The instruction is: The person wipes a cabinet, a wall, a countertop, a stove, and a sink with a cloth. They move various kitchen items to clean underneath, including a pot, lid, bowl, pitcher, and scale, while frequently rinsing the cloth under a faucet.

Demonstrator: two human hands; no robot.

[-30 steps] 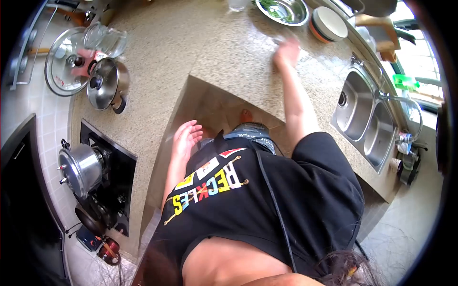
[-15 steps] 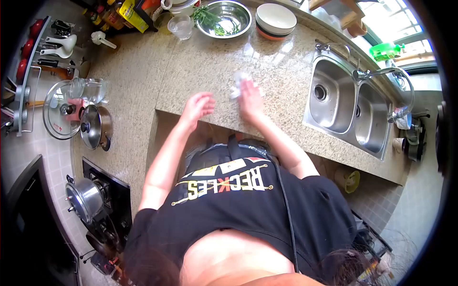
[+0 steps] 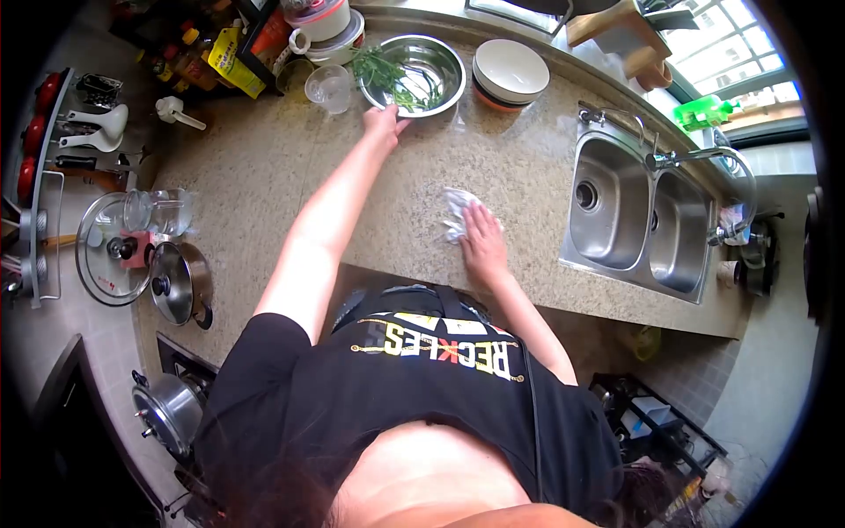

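Note:
My left hand (image 3: 384,126) is at the near rim of a steel bowl (image 3: 447,81), its fingers closed on the edge. Leafy green stems (image 3: 378,69) lie in the bowl and hang over its left side. On the speckled counter (image 3: 400,202), my right hand (image 3: 482,239) presses a crumpled white cloth (image 3: 457,204) flat, the fingers laid over it. Just left of the bowl stands a clear cup (image 3: 329,89). To the bowl's right is a stack of white bowls (image 3: 511,69).
A double sink (image 3: 610,198) with a faucet (image 3: 662,161) is at the right. At the left stand a lidded pan (image 3: 179,283), a glass lid (image 3: 107,255) and a glass jar (image 3: 167,212). Bottles (image 3: 195,63) fill the back left corner; a pressure cooker (image 3: 172,412) is at the lower left.
My left hand has reached forward from the counter's front edge and taken hold of the steel bowl's rim. My right hand and the cloth have moved slightly right and toward me.

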